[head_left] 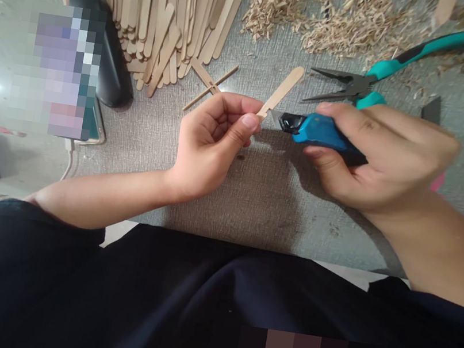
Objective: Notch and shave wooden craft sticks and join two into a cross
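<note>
My left hand point(215, 136) pinches the near end of a flat wooden stick point(283, 90) between thumb and fingers, so the stick points up and to the right. My right hand point(374, 154) is wrapped round a blue utility knife point(317, 131). The knife's short blade touches the stick just beside my left thumb. Both hands hover over a grey mat point(255, 195).
A big heap of wooden sticks point(169, 7) lies at the back left beside a black object point(103, 44). Wood shavings point(338, 15) cover the back. Teal-handled long-nose pliers point(382, 74) lie behind the knife. Two thin crossed sticks point(210, 85) rest on the mat.
</note>
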The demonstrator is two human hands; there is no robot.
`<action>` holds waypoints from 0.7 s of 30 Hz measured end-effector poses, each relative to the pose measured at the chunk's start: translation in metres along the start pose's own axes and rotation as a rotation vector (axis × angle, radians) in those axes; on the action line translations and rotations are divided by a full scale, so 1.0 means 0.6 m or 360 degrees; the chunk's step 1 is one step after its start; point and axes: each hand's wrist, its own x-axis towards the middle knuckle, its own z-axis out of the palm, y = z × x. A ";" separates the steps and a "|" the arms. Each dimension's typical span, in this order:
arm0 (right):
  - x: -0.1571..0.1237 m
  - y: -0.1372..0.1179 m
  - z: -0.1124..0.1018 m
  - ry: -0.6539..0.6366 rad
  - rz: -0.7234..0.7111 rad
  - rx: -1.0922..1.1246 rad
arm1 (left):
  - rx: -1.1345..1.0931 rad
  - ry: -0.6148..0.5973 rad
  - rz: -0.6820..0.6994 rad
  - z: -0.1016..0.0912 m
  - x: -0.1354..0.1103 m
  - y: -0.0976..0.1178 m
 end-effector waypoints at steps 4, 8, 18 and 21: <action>0.003 -0.003 0.001 -0.0020 0.0013 -0.0045 | 0.0015 -0.0007 -0.0054 -0.003 -0.002 -0.006; 0.002 -0.003 0.001 -0.0029 0.0085 -0.0016 | 0.0016 0.0031 -0.0015 -0.006 -0.003 -0.018; 0.007 -0.007 -0.001 -0.0029 0.0072 0.0033 | 0.0020 0.0014 -0.0005 -0.003 -0.002 -0.015; 0.006 -0.007 0.000 -0.0037 0.0097 -0.0007 | 0.0021 0.0018 -0.0018 -0.002 -0.003 -0.017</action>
